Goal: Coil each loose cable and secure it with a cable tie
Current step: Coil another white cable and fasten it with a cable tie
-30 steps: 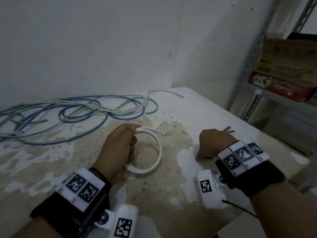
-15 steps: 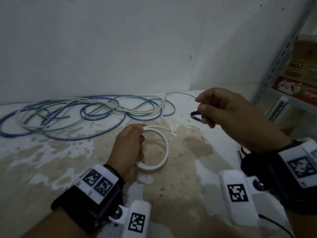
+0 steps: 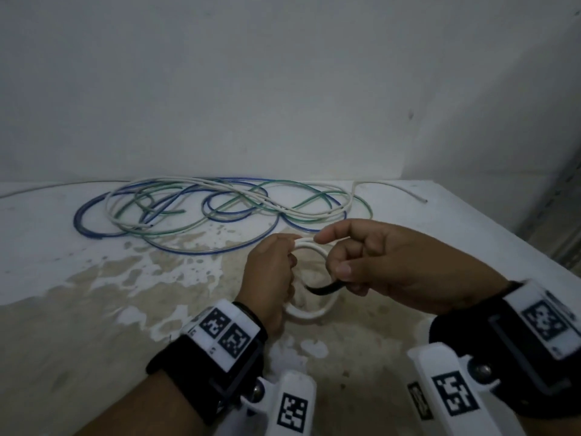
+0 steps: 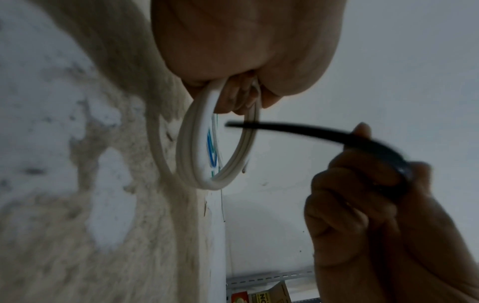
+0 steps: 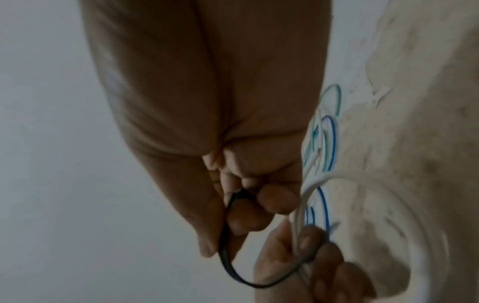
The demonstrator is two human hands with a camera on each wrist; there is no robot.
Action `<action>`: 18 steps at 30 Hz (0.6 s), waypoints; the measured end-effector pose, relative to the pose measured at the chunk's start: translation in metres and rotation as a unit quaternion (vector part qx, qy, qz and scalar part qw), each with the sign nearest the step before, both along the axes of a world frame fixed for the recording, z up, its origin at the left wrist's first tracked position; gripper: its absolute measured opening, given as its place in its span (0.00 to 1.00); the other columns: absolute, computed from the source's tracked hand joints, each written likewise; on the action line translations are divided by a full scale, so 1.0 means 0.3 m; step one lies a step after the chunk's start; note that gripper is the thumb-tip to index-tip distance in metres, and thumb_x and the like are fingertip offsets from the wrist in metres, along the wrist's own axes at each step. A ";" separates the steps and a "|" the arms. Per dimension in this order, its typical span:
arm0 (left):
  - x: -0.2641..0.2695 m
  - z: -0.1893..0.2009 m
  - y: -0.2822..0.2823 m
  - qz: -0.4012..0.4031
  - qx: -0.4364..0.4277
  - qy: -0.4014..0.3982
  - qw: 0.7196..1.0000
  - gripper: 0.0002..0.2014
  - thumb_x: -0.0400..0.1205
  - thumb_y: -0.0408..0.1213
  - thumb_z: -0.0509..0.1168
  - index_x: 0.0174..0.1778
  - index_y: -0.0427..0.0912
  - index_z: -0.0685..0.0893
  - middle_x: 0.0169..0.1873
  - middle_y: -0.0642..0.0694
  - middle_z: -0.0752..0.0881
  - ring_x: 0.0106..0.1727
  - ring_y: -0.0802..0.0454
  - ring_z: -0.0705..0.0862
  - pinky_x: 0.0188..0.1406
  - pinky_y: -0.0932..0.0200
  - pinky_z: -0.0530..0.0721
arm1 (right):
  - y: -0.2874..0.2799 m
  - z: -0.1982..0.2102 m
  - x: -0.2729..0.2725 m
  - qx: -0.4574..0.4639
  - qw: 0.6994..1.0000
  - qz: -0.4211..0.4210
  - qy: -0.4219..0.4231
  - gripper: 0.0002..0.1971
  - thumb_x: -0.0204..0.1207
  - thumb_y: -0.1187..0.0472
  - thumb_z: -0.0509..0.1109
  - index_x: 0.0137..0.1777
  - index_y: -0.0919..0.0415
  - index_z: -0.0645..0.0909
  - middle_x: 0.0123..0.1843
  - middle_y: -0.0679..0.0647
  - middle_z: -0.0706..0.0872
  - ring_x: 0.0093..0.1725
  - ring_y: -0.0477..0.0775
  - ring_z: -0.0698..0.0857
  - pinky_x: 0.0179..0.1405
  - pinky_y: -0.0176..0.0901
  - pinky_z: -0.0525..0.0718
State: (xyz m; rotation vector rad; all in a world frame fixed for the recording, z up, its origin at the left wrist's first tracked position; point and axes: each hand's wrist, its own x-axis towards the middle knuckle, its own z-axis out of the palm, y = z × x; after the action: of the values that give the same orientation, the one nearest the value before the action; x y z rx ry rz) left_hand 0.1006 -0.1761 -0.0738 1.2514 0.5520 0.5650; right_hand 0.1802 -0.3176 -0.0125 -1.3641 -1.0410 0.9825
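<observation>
The left hand (image 3: 270, 275) grips a small white coil (image 3: 309, 313) of cable at its left side, fingers curled round the bunched turns, and holds it just above the stained table (image 3: 94, 309), near the middle of the scene. The right hand (image 3: 386, 265) comes in from the right with a black cable tie (image 3: 323, 289) pinched between thumb and curled fingers; the forefinger tip is at the far top of the coil. In the left wrist view the tie's free end (image 4: 233, 124) points into the opening of the ring, and whether it has passed through cannot be told for certain. The step in hand looks like threading the tie round the coiled turns. The next move probably calls for pushing the tip through the ring, bringing it back round all the turns, feeding it into the tie's head and pulling tight while the left hand keeps the loops together. At the far side of the table lies a tangle of loose cables (image 3: 220, 209), blue, green and white, not yet coiled.
</observation>
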 end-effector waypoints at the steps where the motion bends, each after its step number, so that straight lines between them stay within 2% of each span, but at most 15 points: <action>1: 0.000 -0.001 0.005 0.004 0.000 0.004 1.000 0.17 0.84 0.35 0.56 0.30 0.49 0.81 0.16 0.56 0.70 0.17 0.57 0.62 0.15 0.66 0.60 | 0.010 0.002 0.003 -0.013 0.999 -0.004 -0.029 0.15 0.71 0.70 0.70 0.56 0.57 0.79 0.35 0.53 0.84 0.32 0.47 0.78 0.31 0.36 0.76; 4: 0.004 -0.004 0.012 0.007 -0.008 0.013 1.000 0.13 0.85 0.36 0.56 0.36 0.46 0.81 0.18 0.55 0.69 0.17 0.57 0.62 0.16 0.68 0.60 | 0.048 0.010 0.016 -0.061 0.986 -0.041 -0.151 0.14 0.74 0.73 0.70 0.55 0.57 0.78 0.36 0.51 0.87 0.36 0.47 0.83 0.35 0.39 0.77; 8: 0.006 -0.008 0.020 -0.031 -0.058 0.003 0.998 0.13 0.84 0.35 0.56 0.32 0.46 0.67 0.21 0.53 0.63 0.17 0.57 0.57 0.14 0.67 0.56 | 0.103 0.000 0.026 -0.075 0.942 -0.105 -0.311 0.11 0.75 0.69 0.70 0.50 0.53 0.78 0.39 0.49 0.89 0.43 0.51 0.86 0.47 0.50 0.84; 10: 0.005 -0.006 0.028 -0.061 -0.093 0.000 0.994 0.12 0.84 0.36 0.55 0.33 0.45 0.69 0.22 0.52 0.62 0.18 0.57 0.56 0.14 0.66 0.54 | 0.127 -0.010 0.013 -0.064 0.918 -0.112 -0.376 0.11 0.74 0.69 0.69 0.47 0.50 0.77 0.41 0.50 0.88 0.44 0.52 0.86 0.50 0.53 0.84; 12: 0.004 -0.006 0.041 -0.082 -0.118 -0.004 0.990 0.13 0.85 0.40 0.55 0.34 0.45 0.72 0.22 0.51 0.62 0.17 0.57 0.56 0.12 0.66 0.54 | 0.145 -0.021 -0.004 -0.049 0.898 -0.111 -0.422 0.13 0.74 0.69 0.68 0.46 0.49 0.75 0.41 0.51 0.86 0.42 0.50 0.84 0.46 0.47 0.83; 15: 0.003 -0.010 0.065 -0.091 -0.127 -0.015 0.988 0.19 0.87 0.51 0.54 0.34 0.44 0.74 0.21 0.50 0.62 0.16 0.58 0.56 0.11 0.68 0.55 | 0.161 -0.025 -0.027 -0.032 0.879 -0.108 -0.464 0.15 0.72 0.71 0.69 0.49 0.50 0.74 0.39 0.45 0.84 0.37 0.41 0.79 0.39 0.32 0.77; 18: 0.002 -0.001 0.074 -0.093 -0.129 -0.019 0.987 0.15 0.88 0.45 0.55 0.36 0.44 0.75 0.20 0.52 0.63 0.16 0.59 0.56 0.12 0.66 0.53 | 0.167 -0.042 -0.026 -0.002 0.833 -0.142 -0.535 0.15 0.69 0.69 0.74 0.53 0.56 0.79 0.48 0.50 0.80 0.39 0.44 0.74 0.40 0.26 0.70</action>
State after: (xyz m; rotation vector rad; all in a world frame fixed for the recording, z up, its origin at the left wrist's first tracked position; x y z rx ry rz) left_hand 0.1013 -0.1538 -0.0740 1.0314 0.4541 0.3476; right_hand 0.1725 -0.2673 -0.0250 -2.0520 -1.5485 -0.1056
